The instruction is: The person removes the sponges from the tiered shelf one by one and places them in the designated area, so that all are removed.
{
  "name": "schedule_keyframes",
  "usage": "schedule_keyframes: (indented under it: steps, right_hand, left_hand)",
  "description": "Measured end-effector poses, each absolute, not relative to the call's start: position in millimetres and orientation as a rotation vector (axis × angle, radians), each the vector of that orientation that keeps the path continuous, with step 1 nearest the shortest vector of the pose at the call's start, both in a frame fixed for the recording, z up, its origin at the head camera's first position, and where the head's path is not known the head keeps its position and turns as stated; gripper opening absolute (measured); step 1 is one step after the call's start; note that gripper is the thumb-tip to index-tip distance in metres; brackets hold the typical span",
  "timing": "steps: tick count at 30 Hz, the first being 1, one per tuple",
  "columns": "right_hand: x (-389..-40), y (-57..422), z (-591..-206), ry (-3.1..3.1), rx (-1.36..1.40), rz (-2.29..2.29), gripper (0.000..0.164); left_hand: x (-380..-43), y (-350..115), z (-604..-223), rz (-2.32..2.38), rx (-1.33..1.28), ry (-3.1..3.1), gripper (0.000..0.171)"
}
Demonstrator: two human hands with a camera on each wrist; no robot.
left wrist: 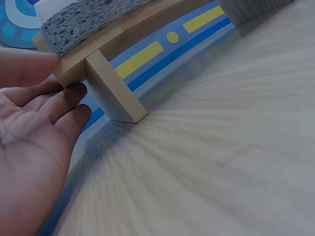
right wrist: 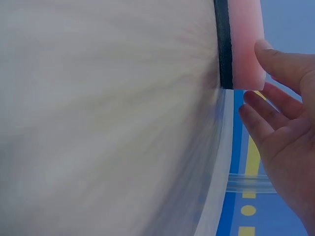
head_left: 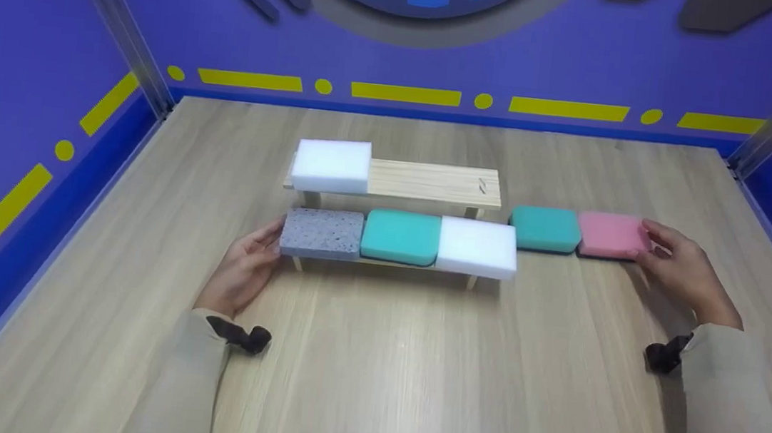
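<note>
My left hand (head_left: 243, 266) is at the left end of the front wooden rack (left wrist: 135, 27), its fingertips right at the end of the board and the grey pumice-like block (head_left: 322, 233). In the left wrist view its fingers are fairly straight and pass behind the board's end. Beside the grey block on this rack are a green sponge (head_left: 401, 237) and a white foam block (head_left: 477, 248). My right hand (head_left: 683, 268) pinches the right end of a pink sponge (head_left: 613, 235) with a dark backing (right wrist: 224, 46). Another green sponge (head_left: 545, 229) adjoins the pink one.
Behind the front rack stands a second wooden rack (head_left: 432, 183), bearing a white foam block (head_left: 331, 165) at its left end. Both racks have short legs on the wood-grain table (head_left: 398, 375). Blue-purple panels (head_left: 401, 67) border the back and sides.
</note>
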State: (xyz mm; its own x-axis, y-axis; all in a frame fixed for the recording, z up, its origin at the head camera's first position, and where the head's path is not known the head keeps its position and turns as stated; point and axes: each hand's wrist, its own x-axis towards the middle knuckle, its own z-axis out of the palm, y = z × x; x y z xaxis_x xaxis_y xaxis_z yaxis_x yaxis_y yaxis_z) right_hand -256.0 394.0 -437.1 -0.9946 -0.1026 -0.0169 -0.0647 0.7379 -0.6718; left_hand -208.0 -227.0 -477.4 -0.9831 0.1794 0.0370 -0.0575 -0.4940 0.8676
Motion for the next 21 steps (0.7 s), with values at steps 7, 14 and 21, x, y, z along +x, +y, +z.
schedule_keyframes:
  steps: [7, 14, 21]
  right_hand:
    - [-256, 390, -432, 2.913, -0.106, -1.122, 0.069]
    - [-254, 384, -423, 2.979, -0.115, -1.17, 0.067]
    - [-255, 374, -419, 3.038, -0.218, -1.268, 0.059]
  left_hand:
    - [-208, -227, -477, 2.611, 0.163, 1.484, 0.062]
    - [-208, -226, -476, 2.61, 0.176, 1.493, 0.06]
    - [-209, -226, -476, 2.591, 0.167, 1.513, 0.06]
